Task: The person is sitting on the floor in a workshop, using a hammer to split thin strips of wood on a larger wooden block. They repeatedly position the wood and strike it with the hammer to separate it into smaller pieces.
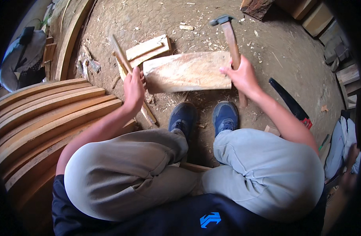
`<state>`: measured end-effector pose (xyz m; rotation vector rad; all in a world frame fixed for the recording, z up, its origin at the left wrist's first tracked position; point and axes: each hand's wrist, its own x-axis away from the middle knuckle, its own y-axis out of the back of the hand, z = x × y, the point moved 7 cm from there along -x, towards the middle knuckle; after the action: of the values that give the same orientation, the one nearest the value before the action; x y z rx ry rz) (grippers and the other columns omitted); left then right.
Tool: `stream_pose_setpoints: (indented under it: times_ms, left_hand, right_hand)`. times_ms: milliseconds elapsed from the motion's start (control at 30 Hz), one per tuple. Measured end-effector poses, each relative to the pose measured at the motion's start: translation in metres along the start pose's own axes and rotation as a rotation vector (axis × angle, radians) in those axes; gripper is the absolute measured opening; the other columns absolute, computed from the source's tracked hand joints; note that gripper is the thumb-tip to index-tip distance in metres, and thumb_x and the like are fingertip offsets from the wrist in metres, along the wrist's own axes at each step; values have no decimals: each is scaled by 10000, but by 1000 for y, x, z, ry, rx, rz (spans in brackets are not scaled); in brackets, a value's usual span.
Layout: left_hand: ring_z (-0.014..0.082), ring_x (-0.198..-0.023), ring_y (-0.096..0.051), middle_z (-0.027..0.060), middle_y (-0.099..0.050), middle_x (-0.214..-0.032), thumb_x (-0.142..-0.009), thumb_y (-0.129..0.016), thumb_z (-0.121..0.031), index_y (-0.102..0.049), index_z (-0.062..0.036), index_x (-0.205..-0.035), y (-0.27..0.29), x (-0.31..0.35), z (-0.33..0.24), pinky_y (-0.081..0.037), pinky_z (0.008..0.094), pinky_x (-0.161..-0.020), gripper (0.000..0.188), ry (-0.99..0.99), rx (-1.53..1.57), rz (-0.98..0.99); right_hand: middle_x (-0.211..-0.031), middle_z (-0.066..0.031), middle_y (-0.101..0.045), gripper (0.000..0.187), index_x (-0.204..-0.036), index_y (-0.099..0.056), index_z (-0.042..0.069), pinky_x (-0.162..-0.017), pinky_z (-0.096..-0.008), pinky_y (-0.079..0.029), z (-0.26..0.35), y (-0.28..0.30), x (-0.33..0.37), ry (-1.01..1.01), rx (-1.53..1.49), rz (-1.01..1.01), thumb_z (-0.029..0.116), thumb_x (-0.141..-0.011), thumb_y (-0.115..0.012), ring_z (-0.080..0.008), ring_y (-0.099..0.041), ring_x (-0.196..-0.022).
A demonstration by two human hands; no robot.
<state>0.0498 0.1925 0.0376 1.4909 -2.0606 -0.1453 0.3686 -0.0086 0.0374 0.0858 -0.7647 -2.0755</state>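
My right hand (244,78) is closed round the wooden handle of a hammer (231,39), whose dark metal head points away from me. My left hand (133,91) grips a thin wooden stick (120,52) that slants across the left end of a thick wooden block (188,72). The block lies crosswise on the ground beyond my shoes, its top pale and rough. My right thumb is by the block's right end; whether it touches cannot be told. Behind the block's left part lie smaller pale wood pieces (151,48).
A hand saw (286,97) with a black blade and red handle lies to the right. Long curved-looking planks (54,114) are stacked at the left. Wood chips (186,27) litter the dirt floor. More timber (318,19) stands at the far right, cloth (338,137) below it.
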Motion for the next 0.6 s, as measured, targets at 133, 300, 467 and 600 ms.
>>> stream_pose_setpoints:
  times_ms: [133,300,467,600]
  left_hand:
    - [271,-982,-637,149,-627,-1087,-1051,-422,-423,-526,-37,-984,-14,-12,-21,-505,442,-847,405,73,280,49]
    - [270,-819,-595,148,-625,-949,-1035,-443,-362,-599,23,-1004,0,-45,-17,-471,441,-771,416,-96,-329,39]
    - [299,-693,-569,135,-553,-674,-1065,-371,-234,-602,55,-1056,-43,13,-47,-469,514,-742,371,-178,-173,258]
    - [404,-738,-593,225,-607,-746,-1058,-365,-375,-552,43,-1021,-79,54,-40,-462,516,-766,460,-236,-259,441]
  right_hand:
    - [-898,-139,-668,492,-1025,-549,-27,-725,-376,-546,14,11,-50,16,100,42,268,-778,-857,-218,-669,-781]
    - [-929,-135,-657,420,-1102,-547,-27,-811,-375,-525,30,10,-89,256,181,229,266,-887,-758,-218,-657,-875]
    - [-876,-70,-634,362,-1164,-514,-4,-684,-310,-508,80,51,-38,-44,196,432,284,-985,-642,-144,-608,-724]
    - [-832,-26,-606,296,-1141,-548,25,-624,-279,-459,98,62,-35,35,284,364,273,-1000,-626,-87,-543,-670]
